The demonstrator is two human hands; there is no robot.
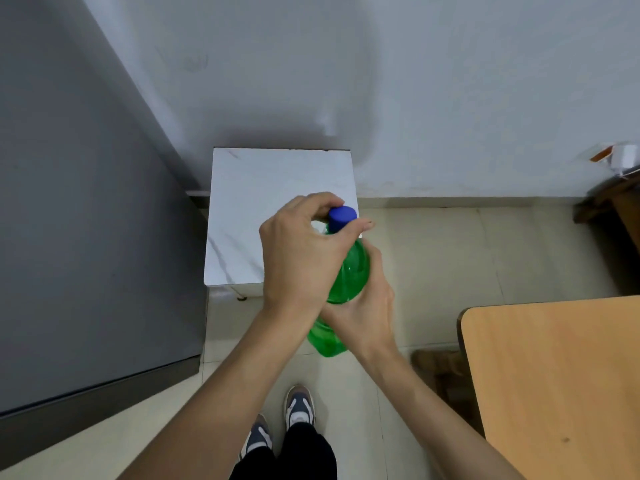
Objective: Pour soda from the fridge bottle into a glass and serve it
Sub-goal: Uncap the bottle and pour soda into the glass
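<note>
A green plastic soda bottle (349,275) with a blue cap (342,218) is held in the air in front of me, above the floor, tilted away from me. My right hand (367,306) wraps the bottle's body from the right and below. My left hand (301,254) reaches over the top, its thumb and fingers closed around the blue cap. The lower end of the bottle (325,341) shows under my wrists. No glass is in view.
The grey fridge (86,237) stands shut at my left. A small white marble-topped table (263,188) sits against the wall ahead. A wooden table (554,375) fills the lower right, with a dark stool (609,209) further back. My feet (298,407) stand on the tiled floor.
</note>
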